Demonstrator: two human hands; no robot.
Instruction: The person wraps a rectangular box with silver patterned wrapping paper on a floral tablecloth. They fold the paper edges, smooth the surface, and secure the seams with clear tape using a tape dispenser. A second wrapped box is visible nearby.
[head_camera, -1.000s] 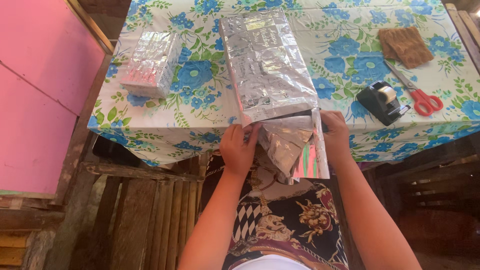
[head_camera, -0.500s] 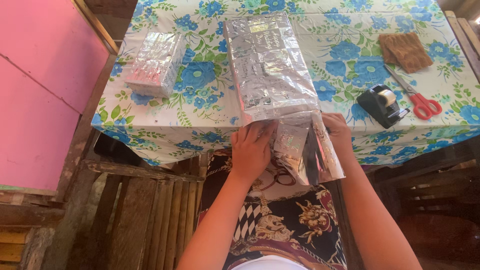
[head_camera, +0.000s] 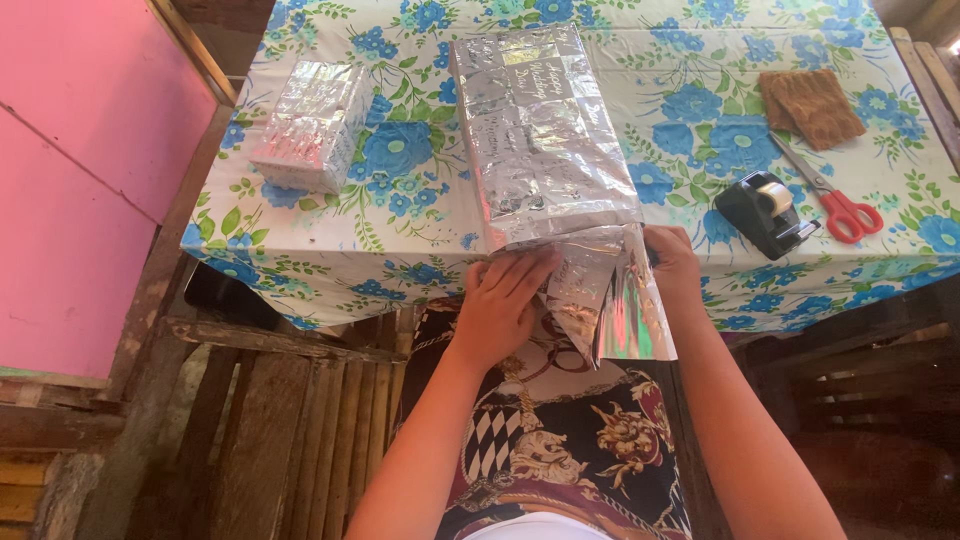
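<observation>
Left hand (head_camera: 497, 300) lies flat, fingers spread, pressing crinkled silver wrapping foil against the near end of the long rectangular wrapped box (head_camera: 540, 130) at the worktop (head_camera: 420, 230) edge. Right hand (head_camera: 672, 262) pinches the loose foil flap (head_camera: 610, 300), which hangs creased and shiny.

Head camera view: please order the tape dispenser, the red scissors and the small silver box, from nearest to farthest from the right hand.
1. Tape dispenser: black, just right of the right hand, near the table edge.
2. Red scissors: farther right, beyond the dispenser.
3. Small silver box: far left, across the big wrapped parcel.
</observation>
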